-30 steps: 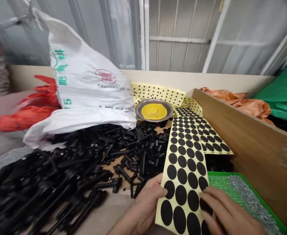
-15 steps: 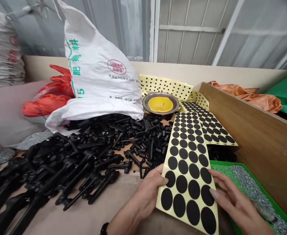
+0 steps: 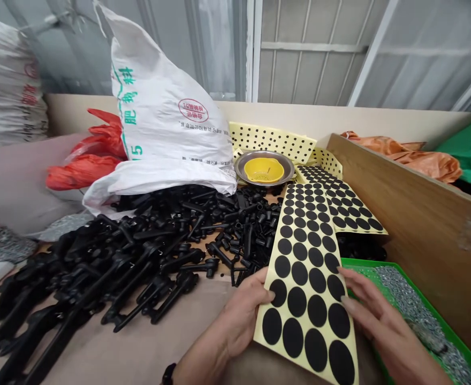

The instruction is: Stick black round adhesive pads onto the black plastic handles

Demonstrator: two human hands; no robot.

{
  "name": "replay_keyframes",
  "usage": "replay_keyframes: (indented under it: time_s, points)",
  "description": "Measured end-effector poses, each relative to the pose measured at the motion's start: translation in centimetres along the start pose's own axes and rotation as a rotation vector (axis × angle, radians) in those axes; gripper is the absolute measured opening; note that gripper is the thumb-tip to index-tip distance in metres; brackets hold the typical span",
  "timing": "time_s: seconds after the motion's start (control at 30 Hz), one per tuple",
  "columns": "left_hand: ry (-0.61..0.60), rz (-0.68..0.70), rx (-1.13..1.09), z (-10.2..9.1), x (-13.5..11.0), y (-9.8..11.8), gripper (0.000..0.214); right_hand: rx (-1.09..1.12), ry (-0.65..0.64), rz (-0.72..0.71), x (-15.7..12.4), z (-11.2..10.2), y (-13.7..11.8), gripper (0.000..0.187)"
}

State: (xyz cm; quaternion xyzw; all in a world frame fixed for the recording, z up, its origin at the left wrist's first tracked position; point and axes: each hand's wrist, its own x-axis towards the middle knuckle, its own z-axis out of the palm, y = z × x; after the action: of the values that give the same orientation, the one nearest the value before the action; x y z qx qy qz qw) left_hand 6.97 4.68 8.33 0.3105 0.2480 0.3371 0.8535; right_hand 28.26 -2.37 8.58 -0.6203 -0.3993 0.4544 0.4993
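Right hand [image 3: 384, 315] shifted up the sheet [image 3: 308, 272], grip unclear; left hand [image 3: 241, 315] clamps opposite edge.

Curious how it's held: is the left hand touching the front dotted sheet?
Touching: in the head view, the left hand laps its thumb over the left edge of the front dotted sheet.

A: Anything different on your feed?
B: Yep, I see the right hand [image 3: 384, 321] has slid up the edge of the dotted sheet [image 3: 308, 315], uncovering its lower-right circles [image 3: 341, 363]. My view's shifted too, black wristband [image 3: 168, 373] shows now.
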Motion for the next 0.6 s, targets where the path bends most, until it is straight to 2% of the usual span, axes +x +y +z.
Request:
replay_keyframes:
  time_s: [0.13, 0.27, 0.33, 0.4, 0.53, 0.6]
  points:
    - [-0.056, -0.028, 0.032, -0.5, -1.4, -0.2, 0.050, 0.134, 0.015, 0.079, 1.5, 0.0, -1.3, 0.049]
    - [-0.127, -0.116, 0.083, -2.0, -3.4, 0.0, 0.057, 0.250, -0.013, 0.083, 4.4, 0.0, -2.8, 0.045]
    - [-0.118, -0.175, 0.119, -2.9, -4.4, 0.2, 0.057, 0.284, 0.001, 0.086, 5.7, 0.0, -3.3, 0.040]
    - [-0.058, -0.222, 0.151, -3.8, -5.3, 0.5, 0.056, 0.283, 0.019, 0.100, 6.5, 0.0, -3.6, 0.034]
    - [0.041, -0.191, 0.242, -5.8, -6.3, 0.4, 0.054, 0.206, 0.117, 0.084, 5.2, -0.9, -2.8, 0.025]
    - [0.081, -0.116, 0.318, -6.9, -6.3, -0.2, 0.053, 0.020, 0.217, -0.055, 3.8, -2.2, -1.6, 0.022]
